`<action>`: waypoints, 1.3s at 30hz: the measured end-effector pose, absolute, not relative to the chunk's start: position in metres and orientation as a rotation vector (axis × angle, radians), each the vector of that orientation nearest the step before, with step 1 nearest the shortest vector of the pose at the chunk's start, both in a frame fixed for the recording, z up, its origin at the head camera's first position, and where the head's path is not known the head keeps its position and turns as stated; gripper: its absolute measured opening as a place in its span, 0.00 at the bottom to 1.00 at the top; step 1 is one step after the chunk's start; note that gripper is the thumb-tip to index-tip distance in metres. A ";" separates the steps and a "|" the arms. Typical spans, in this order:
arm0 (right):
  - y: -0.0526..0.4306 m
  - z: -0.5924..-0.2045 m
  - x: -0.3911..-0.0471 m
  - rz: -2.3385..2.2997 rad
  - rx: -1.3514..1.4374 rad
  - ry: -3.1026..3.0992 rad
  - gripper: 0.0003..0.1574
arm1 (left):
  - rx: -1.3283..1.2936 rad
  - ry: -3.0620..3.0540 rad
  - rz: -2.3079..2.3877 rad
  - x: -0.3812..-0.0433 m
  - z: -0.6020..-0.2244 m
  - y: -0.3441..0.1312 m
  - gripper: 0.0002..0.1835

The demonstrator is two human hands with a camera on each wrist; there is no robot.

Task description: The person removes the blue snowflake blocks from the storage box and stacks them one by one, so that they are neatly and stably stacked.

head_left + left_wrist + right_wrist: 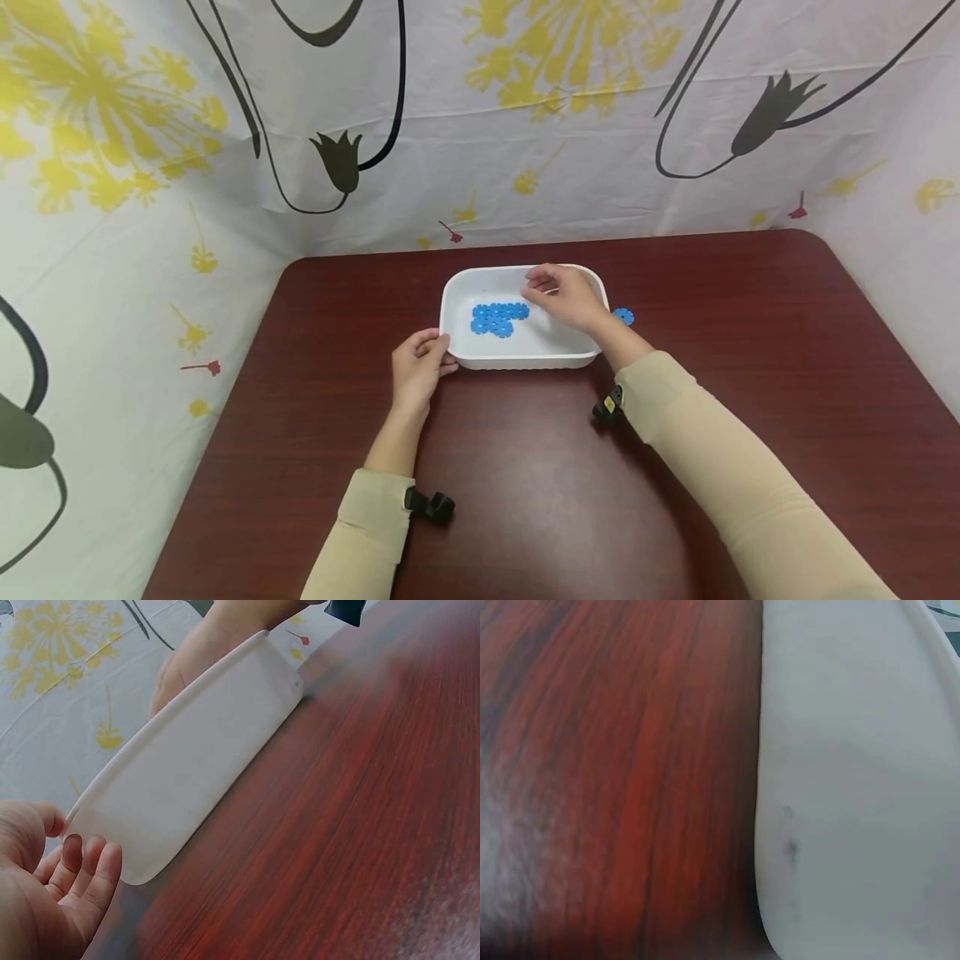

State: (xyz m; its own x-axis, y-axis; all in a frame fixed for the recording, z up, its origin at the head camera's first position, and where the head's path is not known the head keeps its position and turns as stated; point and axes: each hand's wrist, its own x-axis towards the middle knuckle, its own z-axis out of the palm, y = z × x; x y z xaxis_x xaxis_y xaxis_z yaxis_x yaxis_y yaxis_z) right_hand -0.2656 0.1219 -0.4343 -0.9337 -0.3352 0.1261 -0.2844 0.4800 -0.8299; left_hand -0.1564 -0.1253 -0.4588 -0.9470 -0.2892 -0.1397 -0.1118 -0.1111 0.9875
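Note:
A white rectangular plastic tray (525, 363) stands near the far side of the table. My left hand (418, 367) pinches its near left corner, thumb at the rim and fingers against the outer wall, as the left wrist view also shows of the hand (64, 889). Inside the tray, toward its left, lies a group of blue notched plastic discs (495, 319). Over the tray's right half hovers my right hand (568, 296), fingers loosely bent, with nothing visible between them. In the right wrist view only the tray's outer wall (855, 780) shows; that hand is out of frame.
One blue disc (623, 316) lies on the table just outside the tray's right wall, near my right forearm. The dark red wooden table (525, 467) extends around the tray. A patterned white cloth (540, 183) hangs behind and beside it.

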 end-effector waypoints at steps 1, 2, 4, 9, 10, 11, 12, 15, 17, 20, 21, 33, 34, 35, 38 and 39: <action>0.121 -0.436 -0.266 -1.468 -0.573 2.650 0.20 | 0.458 -2.012 -2.207 -0.156 -0.459 -0.125 0.12; 0.120 -0.437 -0.267 -1.454 -0.587 2.647 0.20 | 0.458 -2.015 -2.206 -0.156 -0.458 -0.125 0.12; 0.118 -0.438 -0.268 -1.429 -0.602 2.636 0.20 | 0.461 -2.024 -2.200 -0.157 -0.458 -0.125 0.12; 0.119 -0.442 -0.268 -1.326 -0.609 2.604 0.21 | 0.488 -2.048 -2.187 -0.158 -0.456 -0.125 0.12; 0.119 -0.442 -0.268 -1.296 -0.615 2.601 0.21 | 0.493 -2.050 -2.187 -0.158 -0.456 -0.125 0.12; 0.120 -0.443 -0.268 -1.262 -0.631 2.600 0.21 | 0.495 -2.051 -2.188 -0.158 -0.456 -0.126 0.12; 0.120 -0.443 -0.268 -1.215 -0.650 2.606 0.21 | 0.497 -2.051 -2.189 -0.158 -0.456 -0.126 0.12; 0.120 -0.446 -0.267 -1.075 -0.725 2.637 0.21 | 0.495 -2.049 -2.196 -0.158 -0.457 -0.126 0.12; 0.120 -0.447 -0.267 -1.005 -0.764 2.657 0.21 | 0.489 -2.048 -2.199 -0.158 -0.457 -0.126 0.12; 0.119 -0.448 -0.266 -0.950 -0.789 2.678 0.22 | 0.484 -2.048 -2.201 -0.158 -0.456 -0.126 0.12; 0.119 -0.448 -0.266 -0.935 -0.794 2.683 0.23 | 0.483 -2.048 -2.201 -0.158 -0.455 -0.126 0.12; 0.117 -0.450 -0.267 -0.859 -0.809 2.696 0.17 | 0.480 -2.047 -2.203 -0.158 -0.457 -0.125 0.13; 0.117 -0.449 -0.267 -0.860 -0.808 2.692 0.18 | 0.479 -2.047 -2.205 -0.158 -0.457 -0.125 0.13; 0.117 -0.449 -0.266 -0.856 -0.813 2.691 0.20 | 0.481 -2.049 -2.205 -0.158 -0.456 -0.125 0.12; 0.116 -0.449 -0.266 -0.827 -0.840 2.693 0.24 | 0.488 -2.051 -2.203 -0.157 -0.456 -0.125 0.13; 0.116 -0.448 -0.265 -0.818 -0.846 2.691 0.24 | 0.491 -2.052 -2.200 -0.157 -0.456 -0.125 0.13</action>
